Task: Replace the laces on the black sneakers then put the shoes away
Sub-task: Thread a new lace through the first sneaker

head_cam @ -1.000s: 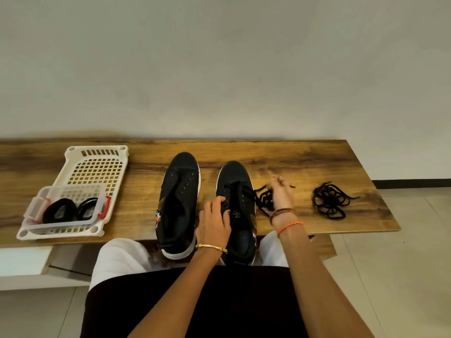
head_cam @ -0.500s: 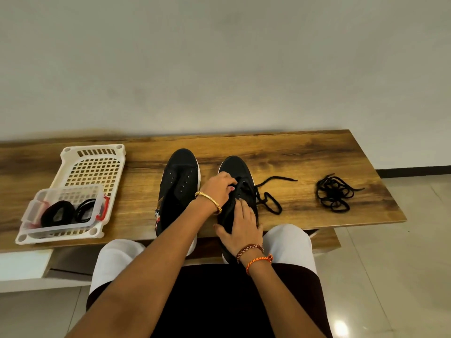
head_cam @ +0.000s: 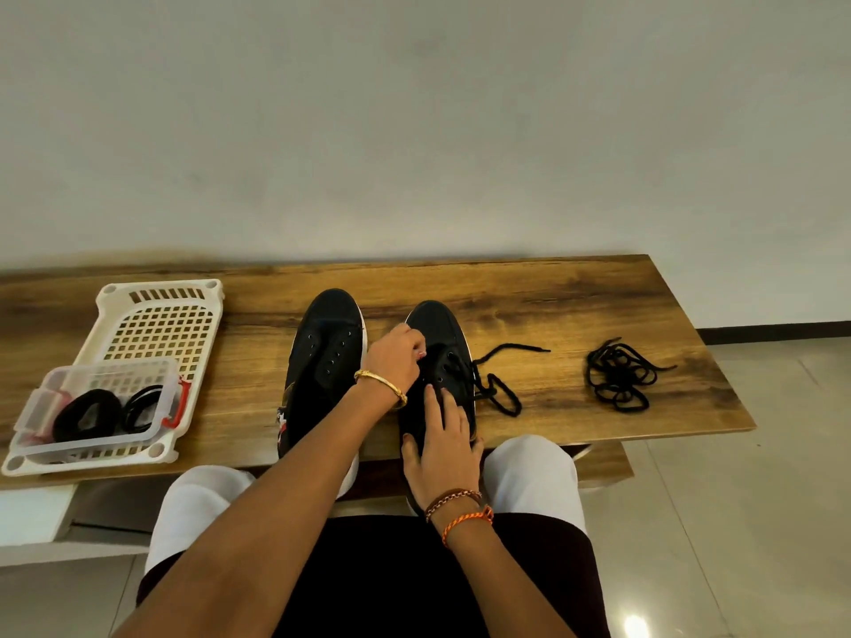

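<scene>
Little differs from half a second ago: the left hand [head_cam: 399,356] still sits curled over the right sneaker's [head_cam: 437,384] eyelets, fingertips pinching at the lace [head_cam: 492,389], and the right hand [head_cam: 444,446] stays laid over the tongue, fingers spread nearly straight, pressing the shoe down. The lace tail has barely shifted, trailing right across the wood.

One bench [head_cam: 575,306]. One white basket [head_cam: 161,324] at the left end. Two sneakers side by side mid-bench, toes to the wall; the left sneaker [head_cam: 322,361] shows bare eyelets. One clear box [head_cam: 96,407] in the basket, with dark coils inside. One loose lace bundle [head_cam: 619,375] well to the right.
</scene>
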